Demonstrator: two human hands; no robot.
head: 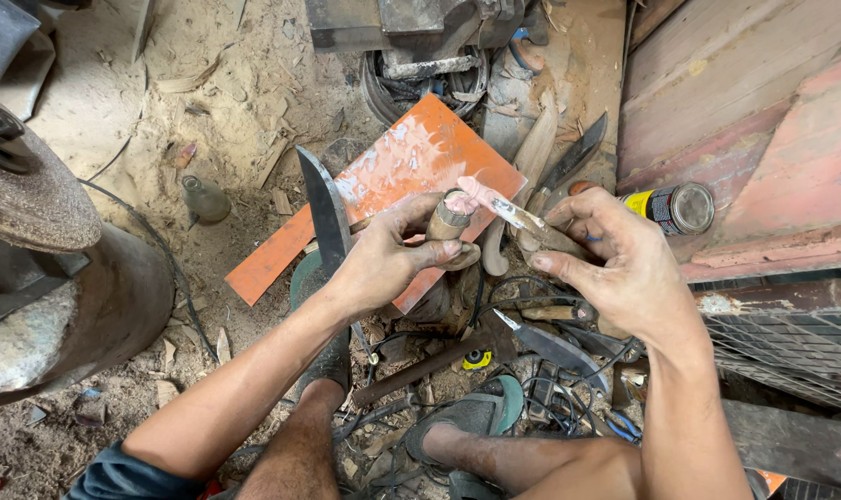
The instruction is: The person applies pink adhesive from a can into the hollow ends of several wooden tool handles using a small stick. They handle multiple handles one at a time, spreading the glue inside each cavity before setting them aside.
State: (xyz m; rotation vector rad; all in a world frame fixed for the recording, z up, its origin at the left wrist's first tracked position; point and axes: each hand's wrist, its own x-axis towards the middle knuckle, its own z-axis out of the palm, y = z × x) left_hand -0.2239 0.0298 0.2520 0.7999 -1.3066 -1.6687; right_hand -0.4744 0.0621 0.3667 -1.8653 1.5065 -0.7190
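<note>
My left hand (392, 255) grips a wooden knife handle (448, 222) with a metal collar; its end is filled with pink paste, and a dark blade (326, 211) points up and away from that hand. My right hand (615, 255) holds a thin flat stick (505, 209) smeared with the same pink paste, its tip at the handle's end. Both hands are held above my sandalled feet (471, 417).
An orange board (411, 157) lies on the sawdust-covered ground. A small can (675, 208) lies on its side at the right by red wooden planks. Loose blades, wooden handles, wires and a hammer (429, 366) clutter the ground below. A rusty machine (50, 268) stands at left, near a small glass bottle (203, 199).
</note>
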